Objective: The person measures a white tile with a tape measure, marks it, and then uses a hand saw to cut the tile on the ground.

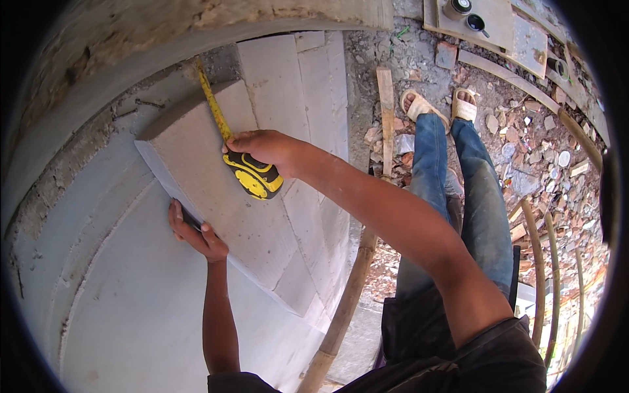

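Note:
My right hand (265, 149) is closed around a yellow and black tape measure (254, 178). Its yellow blade (211, 98) is pulled out across the end of the top pale grey block (246, 203), reaching to the rough concrete strip (219, 63) beyond it. At the block's left edge is my left hand (200, 232), thumb and fingers curled around a small dark object (191, 217) whose kind I cannot tell. The block wall (314, 118) continues to the right in several courses with thin joints.
A bamboo pole (347, 301) slants beside the wall's near end. Brick rubble (537, 154) covers the ground by my sandalled feet, with a wooden strip (385, 118) between. Boards (481, 29) at far right carry a jar (457, 8) and a dark cup (476, 23).

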Available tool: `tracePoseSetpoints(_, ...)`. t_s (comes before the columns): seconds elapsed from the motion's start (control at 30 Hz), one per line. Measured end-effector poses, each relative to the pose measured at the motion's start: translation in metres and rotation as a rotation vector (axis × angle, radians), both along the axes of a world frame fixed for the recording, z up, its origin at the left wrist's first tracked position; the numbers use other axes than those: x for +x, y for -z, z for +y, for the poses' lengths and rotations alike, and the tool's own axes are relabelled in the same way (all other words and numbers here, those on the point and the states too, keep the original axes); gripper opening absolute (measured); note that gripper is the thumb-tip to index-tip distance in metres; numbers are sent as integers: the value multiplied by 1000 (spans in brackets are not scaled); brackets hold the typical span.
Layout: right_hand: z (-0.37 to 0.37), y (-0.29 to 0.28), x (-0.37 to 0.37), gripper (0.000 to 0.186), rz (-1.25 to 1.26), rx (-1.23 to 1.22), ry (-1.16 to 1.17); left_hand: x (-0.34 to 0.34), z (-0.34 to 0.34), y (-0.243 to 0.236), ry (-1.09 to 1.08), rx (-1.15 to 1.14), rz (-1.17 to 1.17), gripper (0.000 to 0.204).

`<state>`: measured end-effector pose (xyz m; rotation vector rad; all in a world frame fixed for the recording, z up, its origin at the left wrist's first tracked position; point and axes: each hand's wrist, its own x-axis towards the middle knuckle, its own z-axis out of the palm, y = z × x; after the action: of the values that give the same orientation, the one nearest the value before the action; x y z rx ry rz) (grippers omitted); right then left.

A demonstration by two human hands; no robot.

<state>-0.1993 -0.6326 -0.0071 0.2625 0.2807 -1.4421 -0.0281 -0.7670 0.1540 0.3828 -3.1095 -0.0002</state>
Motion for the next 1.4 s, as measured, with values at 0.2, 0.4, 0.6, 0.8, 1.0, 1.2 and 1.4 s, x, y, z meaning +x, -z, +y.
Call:
tracePoseSetpoints(0.2,-3,-8,-4,26,7,88,6,-5,-3,6,7,-7,15,66)
tracePoseSetpoints(0.4,-4,-15,-3,24,-41,115,35,-5,-8,6,38,-6,31,68)
tracePoseSetpoints(0.6,-5,-14,-5,24,-29,119,17,-3,-13,7,67,1,40,66)
tracePoseSetpoints(0.8,-6,-14,-6,24,-19,124,10,-3,-13,6,71,1,22,64)
tracePoseSetpoints(1.0,-3,-17,-7,24,-19,122,18,-4,-12,4,59,-20,-10,64)
tracePoseSetpoints(1.2,-3,-16,-6,24,-5,127,24,-6,-8,5,36,-1,6,64)
tracePoseSetpoints(1.4,-6,-12,-1,23,-28,108,49,-9,-7,4,43,10,3,64)
